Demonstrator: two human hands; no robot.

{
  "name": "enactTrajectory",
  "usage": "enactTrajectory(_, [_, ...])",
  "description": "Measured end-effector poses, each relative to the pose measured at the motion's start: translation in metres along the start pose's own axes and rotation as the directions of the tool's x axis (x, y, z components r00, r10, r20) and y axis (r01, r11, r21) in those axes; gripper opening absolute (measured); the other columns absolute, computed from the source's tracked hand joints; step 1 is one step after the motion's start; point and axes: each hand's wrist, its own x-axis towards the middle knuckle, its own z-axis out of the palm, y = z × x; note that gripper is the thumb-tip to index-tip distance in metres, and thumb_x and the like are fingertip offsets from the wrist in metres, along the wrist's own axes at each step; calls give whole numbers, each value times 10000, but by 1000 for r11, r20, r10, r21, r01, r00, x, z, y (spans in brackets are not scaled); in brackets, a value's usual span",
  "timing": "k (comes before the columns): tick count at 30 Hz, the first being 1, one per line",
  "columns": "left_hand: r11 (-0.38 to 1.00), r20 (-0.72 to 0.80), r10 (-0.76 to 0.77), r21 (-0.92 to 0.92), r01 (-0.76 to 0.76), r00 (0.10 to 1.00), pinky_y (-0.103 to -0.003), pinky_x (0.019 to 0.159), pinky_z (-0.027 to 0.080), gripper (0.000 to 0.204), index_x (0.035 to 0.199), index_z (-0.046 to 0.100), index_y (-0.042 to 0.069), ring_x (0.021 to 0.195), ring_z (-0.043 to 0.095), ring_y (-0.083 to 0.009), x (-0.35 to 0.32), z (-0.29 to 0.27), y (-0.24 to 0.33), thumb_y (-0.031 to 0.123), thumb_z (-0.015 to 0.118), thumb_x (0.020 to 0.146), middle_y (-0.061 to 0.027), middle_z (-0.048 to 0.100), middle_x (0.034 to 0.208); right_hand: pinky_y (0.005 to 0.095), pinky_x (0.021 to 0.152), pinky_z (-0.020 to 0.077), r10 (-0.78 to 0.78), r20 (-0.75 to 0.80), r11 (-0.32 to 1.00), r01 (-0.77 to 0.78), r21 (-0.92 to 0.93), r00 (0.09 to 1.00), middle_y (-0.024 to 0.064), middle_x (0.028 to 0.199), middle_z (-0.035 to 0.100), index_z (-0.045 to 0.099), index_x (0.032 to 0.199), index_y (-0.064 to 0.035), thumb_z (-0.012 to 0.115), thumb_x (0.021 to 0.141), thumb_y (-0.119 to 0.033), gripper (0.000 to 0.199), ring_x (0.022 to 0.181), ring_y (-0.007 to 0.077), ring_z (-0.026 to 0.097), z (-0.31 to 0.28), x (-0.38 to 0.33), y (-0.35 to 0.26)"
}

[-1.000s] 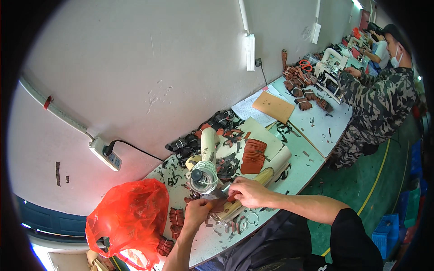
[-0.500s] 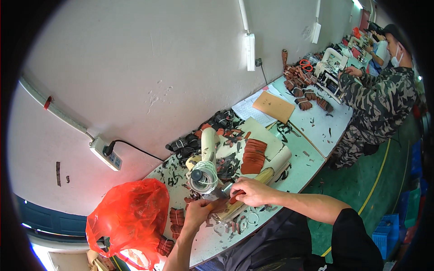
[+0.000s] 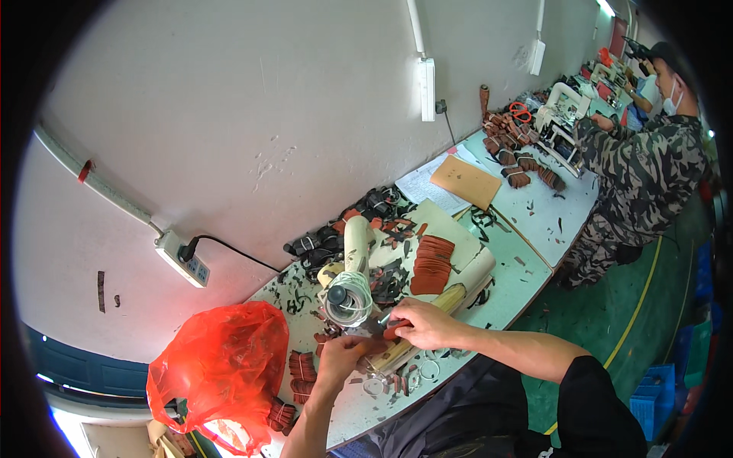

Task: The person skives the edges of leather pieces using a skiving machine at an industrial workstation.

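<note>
At the front of a cream bench machine with a curved arm, my two hands work close together. My left hand is closed, pinching a flat reddish-brown leather piece that reaches under the machine's head. My right hand closes on a small reddish piece beside the metal parts; its kind is mostly hidden by the fingers. White cord is wound around the head. A stack of reddish-brown leather strips lies on the machine's flat bed, to the right, among dark scraps.
A red plastic bag stands at the left beside bundled strips. Black bundles line the wall. A brown envelope rests on papers. To the right, a person in camouflage works at another machine. Clear rings lie near the front edge.
The whole view has shifted slightly. Both hands stay at the machine's head, with the left hand's leather piece a little further to the right.
</note>
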Motion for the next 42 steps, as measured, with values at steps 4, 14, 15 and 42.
enactTrajectory(4, [996, 29, 35, -77, -33, 999, -205, 480, 468, 212, 939, 715, -29, 554, 585, -75, -12, -3, 5, 161, 672, 854, -70, 693, 772, 400, 805, 480, 168, -8, 986, -168, 20, 986, 192, 978, 638, 599, 1055, -4, 614, 825, -108, 253, 913, 341, 618, -3, -2, -11])
enactTrajectory(14, [996, -17, 27, -81, -28, 999, -221, 538, 527, 234, 980, 679, -70, 605, 627, -105, 1, -1, -7, 121, 675, 844, -85, 687, 773, 407, 802, 481, 66, -16, 998, -66, 13, 998, 183, 986, 616, 569, 1053, 15, 605, 829, -91, 250, 937, 344, 603, -2, 0, -7])
enactTrajectory(15, [988, -19, 62, -137, -64, 998, -225, 543, 538, 231, 984, 675, -69, 608, 631, -110, -2, -1, -7, 115, 672, 845, -88, 687, 772, 403, 806, 481, 121, -18, 991, -120, 50, 992, 182, 999, 608, 569, 1045, 14, 605, 828, -85, 241, 940, 341, 594, -4, -1, -9])
enactTrajectory(42, [287, -185, -51, -944, -163, 981, -343, 980, 424, 275, 1268, 453, 51, 1121, 529, -208, -81, 124, -8, 108, 358, 1016, -97, 532, 1215, 404, 815, 424, 9, -384, 998, 14, 56, 923, 138, 991, 592, 541, 1016, -23, 534, 913, -48, 106, 908, 326, 539, 58, -73, -61])
